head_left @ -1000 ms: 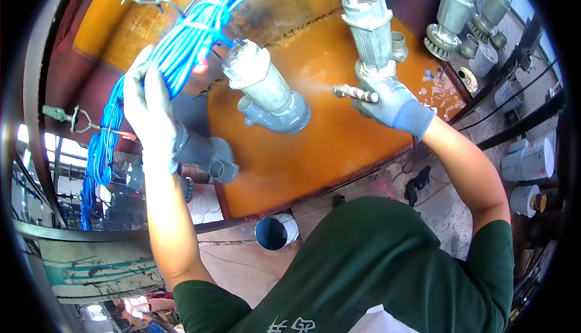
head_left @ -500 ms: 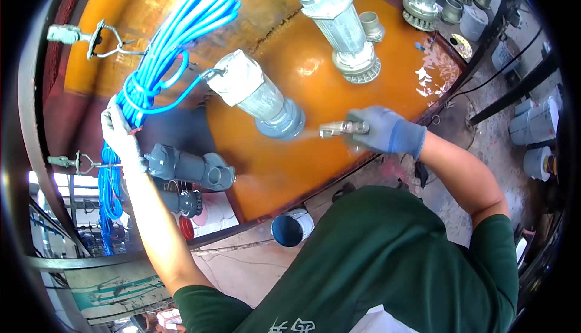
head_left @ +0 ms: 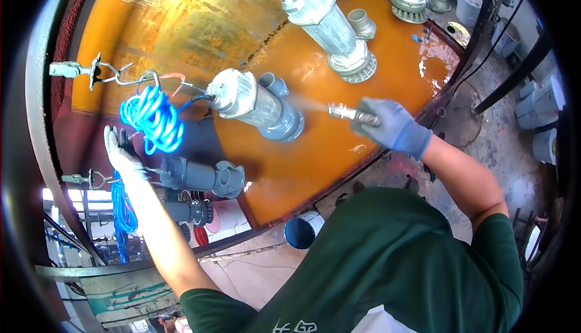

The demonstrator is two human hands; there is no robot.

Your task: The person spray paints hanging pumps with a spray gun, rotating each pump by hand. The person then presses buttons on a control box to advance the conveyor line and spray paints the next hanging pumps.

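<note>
My right hand (head_left: 393,128) is wrapped tight around the spray gun (head_left: 351,114), misting the grey pump (head_left: 257,103) hanging mid-booth; it looks heavy, rigid, paint-slick. My left hand (head_left: 121,151), fingers loosely spread, steadies by the blue cable coil (head_left: 152,118)

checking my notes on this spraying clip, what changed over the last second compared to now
The right hand with the spray gun swung from the far pump to the hanging middle pump, where mist now lands. The left hand dropped from the blue cable to beside the dark grey pump. The gun stayed gripped; the pumps stayed hanging.
</note>
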